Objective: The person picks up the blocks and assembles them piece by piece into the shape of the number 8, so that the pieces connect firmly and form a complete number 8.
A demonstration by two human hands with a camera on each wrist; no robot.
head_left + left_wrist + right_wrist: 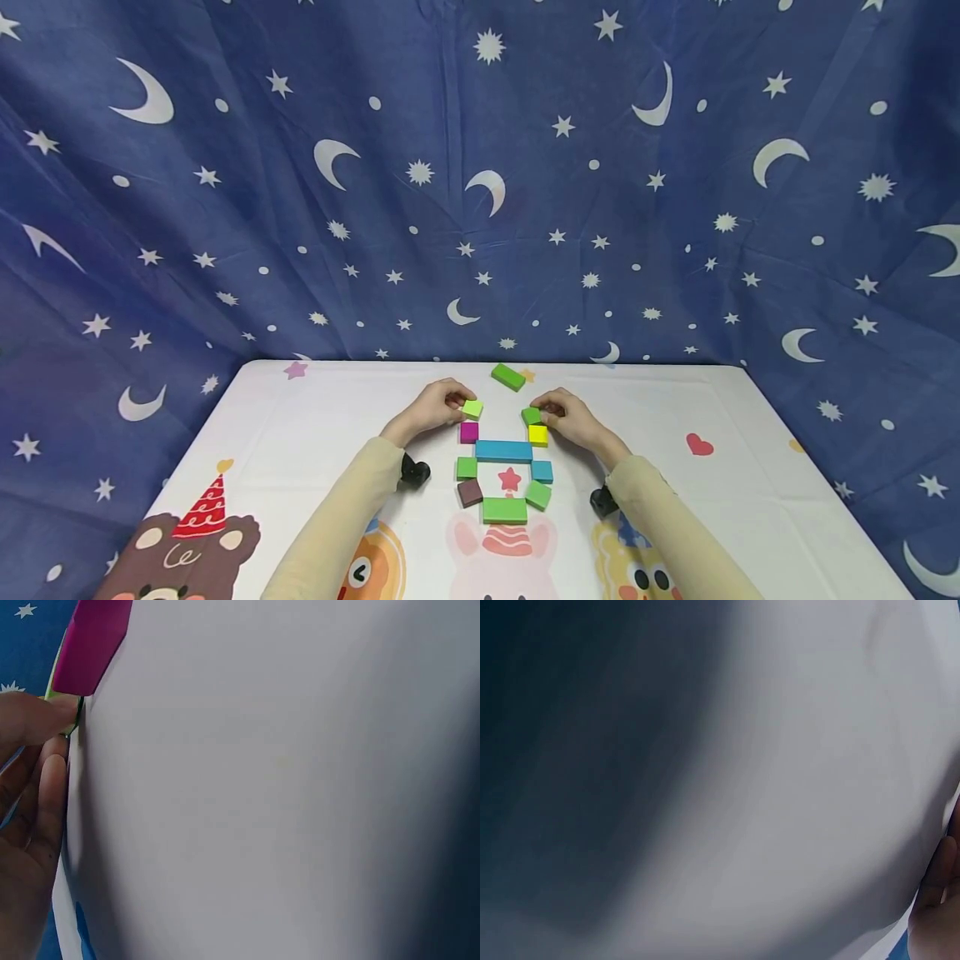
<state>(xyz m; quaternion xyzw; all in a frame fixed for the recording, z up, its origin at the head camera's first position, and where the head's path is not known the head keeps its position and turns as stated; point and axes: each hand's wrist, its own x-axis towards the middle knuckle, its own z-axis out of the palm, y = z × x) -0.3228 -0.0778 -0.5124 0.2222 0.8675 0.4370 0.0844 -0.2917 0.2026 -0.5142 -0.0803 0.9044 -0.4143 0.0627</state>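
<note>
My left hand [437, 407] pinches a lime-green block [472, 409] between thumb and fingers, just beyond a magenta block [469, 432]. In the left wrist view the thumb presses the lime block's side, partly behind the magenta block [91, 649]. Across from it, my right hand [572, 415] grips a small green block [531, 416] at the far edge of a yellow block [537, 436]. Between the two sides lies a long blue block [504, 452]. Only some fingers of the right hand [937, 907] show in the right wrist view; its block is out of sight there.
Nearer the body, a green block [467, 468], a brown block [470, 492], a long green block [505, 511], a green block [538, 495] and a blue block [542, 472] form a ring. Another long green block [508, 377] lies near the back edge of the white tablecloth [337, 408].
</note>
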